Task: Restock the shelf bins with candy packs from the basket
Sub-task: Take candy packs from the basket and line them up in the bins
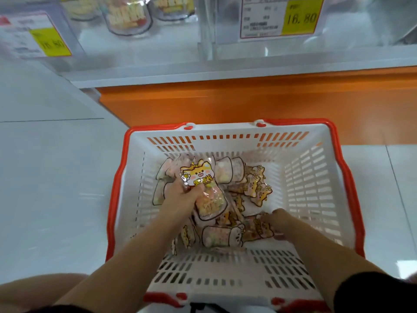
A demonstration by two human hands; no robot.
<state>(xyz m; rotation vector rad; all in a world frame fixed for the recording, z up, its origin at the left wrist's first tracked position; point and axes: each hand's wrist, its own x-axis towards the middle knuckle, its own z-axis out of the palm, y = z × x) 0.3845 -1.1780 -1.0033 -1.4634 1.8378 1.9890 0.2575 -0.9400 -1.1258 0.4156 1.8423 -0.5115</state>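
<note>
Closest to the camera, a dark sleeve (372,294) is cut off at the bottom right corner and a bare knee (33,292) pokes in at bottom left. Both forearms reach forward and down into the basket (316,177), a white slotted one with a red rim that sits on the pale tiled floor (56,177).

The left hand (180,196) is wrapped round the neck of a candy pack (208,203), holding it tilted just above the pile. The pack has a yellow cartoon animal head on top and a yellow band with characters on it, but they're too blurry for me to read.

The right hand (278,222) is lower, near the right side of the pile, with its fingertips buried among the loose packs (257,188). Honestly I can't tell if it's got hold of one or is just touching them. The rest of the packs lie jumbled on the basket floor, overlapping, so counting them is hopeless.

Past the basket there's the shelf's orange base panel (248,102), then clear shelf bins (203,37) above it. The left bin has a few shelved packs (128,16), cut off at the top edge. Two price tags, the right tag (300,18) and the left tag (48,42), both read 16.80 on yellow; the small print is mush.
</note>
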